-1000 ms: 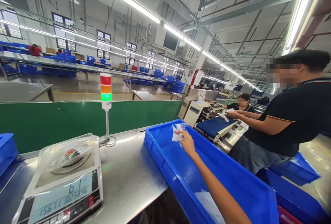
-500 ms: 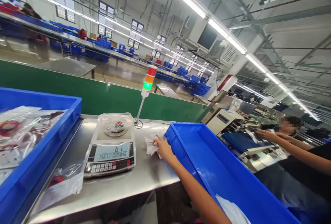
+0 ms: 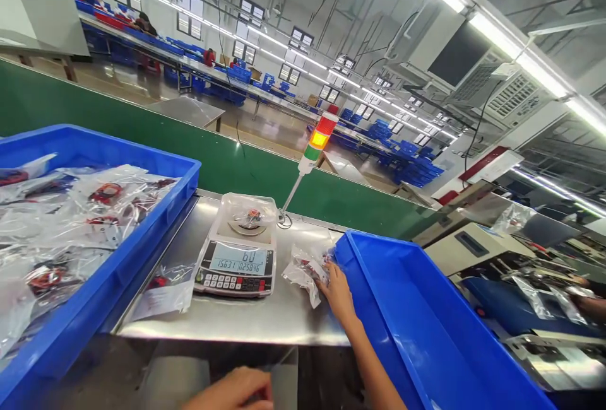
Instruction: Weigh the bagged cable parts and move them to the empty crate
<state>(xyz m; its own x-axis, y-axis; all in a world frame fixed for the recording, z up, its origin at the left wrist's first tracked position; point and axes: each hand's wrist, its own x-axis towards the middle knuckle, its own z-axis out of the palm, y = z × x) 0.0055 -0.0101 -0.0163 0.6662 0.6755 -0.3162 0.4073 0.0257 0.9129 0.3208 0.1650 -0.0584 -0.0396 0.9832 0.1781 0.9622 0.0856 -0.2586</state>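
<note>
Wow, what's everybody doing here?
A person's right hand is touching a small plastic bag on a metal table, beside a blue tray. Their left hand is below the table's edge. Another bag sits on a weighing scale, and a second blue tray full of bags is nearby.

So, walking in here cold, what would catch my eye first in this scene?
The bright blue crate on the left comes first, heaped with clear plastic bags of red-marked parts. Next is the digital scale mid-bench, a small bag on its pan and a signal tower light rising behind it. To the right, the person's right hand rests on a plastic bag beside a second blue crate.
</note>
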